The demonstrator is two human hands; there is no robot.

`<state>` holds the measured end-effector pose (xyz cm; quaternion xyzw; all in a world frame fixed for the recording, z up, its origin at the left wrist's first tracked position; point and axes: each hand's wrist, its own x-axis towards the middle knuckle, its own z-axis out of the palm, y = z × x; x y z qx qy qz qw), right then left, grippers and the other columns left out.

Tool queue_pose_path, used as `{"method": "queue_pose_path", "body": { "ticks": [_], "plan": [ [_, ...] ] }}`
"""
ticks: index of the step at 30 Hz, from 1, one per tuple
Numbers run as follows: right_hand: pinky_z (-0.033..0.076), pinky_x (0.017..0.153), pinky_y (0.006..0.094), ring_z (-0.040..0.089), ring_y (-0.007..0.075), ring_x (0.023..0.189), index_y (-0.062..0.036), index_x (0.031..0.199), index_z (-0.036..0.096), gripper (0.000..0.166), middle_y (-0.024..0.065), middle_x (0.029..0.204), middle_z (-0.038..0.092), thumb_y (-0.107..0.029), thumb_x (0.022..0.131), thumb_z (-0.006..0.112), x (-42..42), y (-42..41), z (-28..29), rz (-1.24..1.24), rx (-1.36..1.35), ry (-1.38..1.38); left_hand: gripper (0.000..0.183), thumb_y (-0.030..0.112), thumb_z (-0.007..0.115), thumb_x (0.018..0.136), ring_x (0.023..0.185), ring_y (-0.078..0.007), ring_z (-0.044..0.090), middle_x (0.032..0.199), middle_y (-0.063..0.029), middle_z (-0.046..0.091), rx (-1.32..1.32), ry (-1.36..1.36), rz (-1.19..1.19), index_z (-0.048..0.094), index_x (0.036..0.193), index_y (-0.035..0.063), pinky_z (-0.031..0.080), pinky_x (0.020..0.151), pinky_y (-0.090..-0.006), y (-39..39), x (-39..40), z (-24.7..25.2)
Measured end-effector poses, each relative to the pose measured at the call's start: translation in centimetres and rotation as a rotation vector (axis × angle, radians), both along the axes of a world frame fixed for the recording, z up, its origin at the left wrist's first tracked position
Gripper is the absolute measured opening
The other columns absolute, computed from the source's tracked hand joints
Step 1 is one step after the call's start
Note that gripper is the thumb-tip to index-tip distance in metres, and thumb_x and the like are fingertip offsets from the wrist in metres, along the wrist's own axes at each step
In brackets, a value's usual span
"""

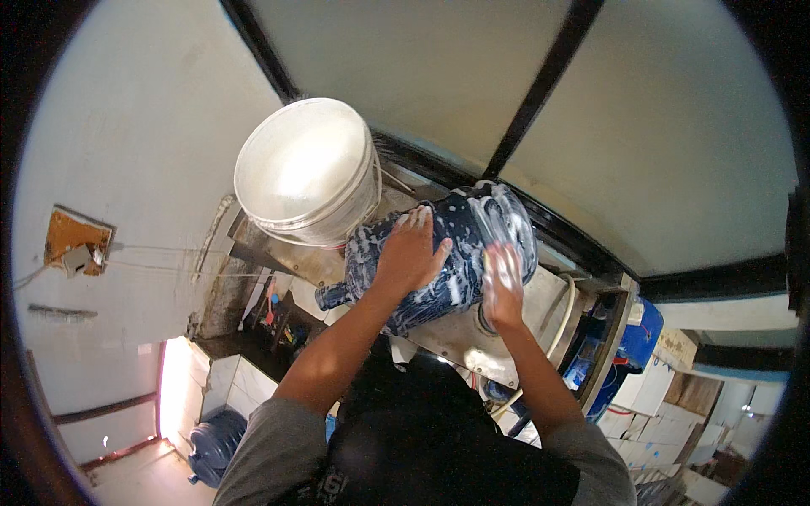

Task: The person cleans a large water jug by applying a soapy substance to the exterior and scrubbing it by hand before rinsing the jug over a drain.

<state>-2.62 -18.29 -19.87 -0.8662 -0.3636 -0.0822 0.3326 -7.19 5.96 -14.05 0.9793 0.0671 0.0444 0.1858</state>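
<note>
A large dark-blue plastic water jug lies on its side on a worn metal worktop, streaked with white foam. Its narrow neck points left and its foamy base faces right. My left hand rests flat on the jug's upper side, thumb spread and fingertips soapy. Towards the base end, my right hand lies against the jug's side, its fingers blurred and coated in foam. Whether anything is under the right palm cannot be seen.
A white plastic bucket stands left of the jug, close to the framed panel wall. A pale hose curves over the worktop's right side. Beyond is a blue container. Another blue water jug sits on the floor at lower left.
</note>
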Motion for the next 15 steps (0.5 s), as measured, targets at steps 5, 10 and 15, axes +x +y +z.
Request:
{"method": "queue_pose_path", "body": {
  "ticks": [5,10,15],
  "plan": [
    [0.014,0.125,0.0673,0.037,0.0366,0.153,-0.0077,0.148,0.056,0.047,0.0131,0.157,0.052,-0.024,0.105,0.048,5.1,5.0,4.9,-0.143,-0.379,-0.161,0.071,0.038,0.06,0.1,0.134,-0.0455,0.052,0.146,-0.0329,0.053,-0.03,-0.116,0.025,0.045,0.144,-0.0158,0.038,0.118,-0.0492,-0.3,-0.2,-0.2],
    [0.019,0.124,0.0659,0.043,0.0346,0.148,-0.0062,0.137,0.065,0.04,0.013,0.146,0.061,-0.023,0.103,0.053,4.5,10.1,5.1,0.013,-0.276,-0.085,0.059,0.027,0.055,0.101,0.133,-0.0458,0.054,0.141,-0.0339,0.057,-0.051,-0.138,0.017,0.048,0.14,-0.017,0.039,0.118,-0.0498,0.5,0.0,-1.8],
    [0.015,0.121,0.073,0.032,0.0349,0.155,-0.0135,0.154,0.052,0.059,0.0083,0.163,0.046,-0.018,0.096,0.063,-0.5,3.2,5.2,0.054,-0.4,-0.107,0.054,0.023,0.052,0.102,0.136,-0.0445,0.053,0.142,-0.0344,0.056,-0.039,-0.159,-0.003,0.05,0.139,-0.0169,0.036,0.12,-0.0488,0.7,-0.4,-1.4]
  ]
}}
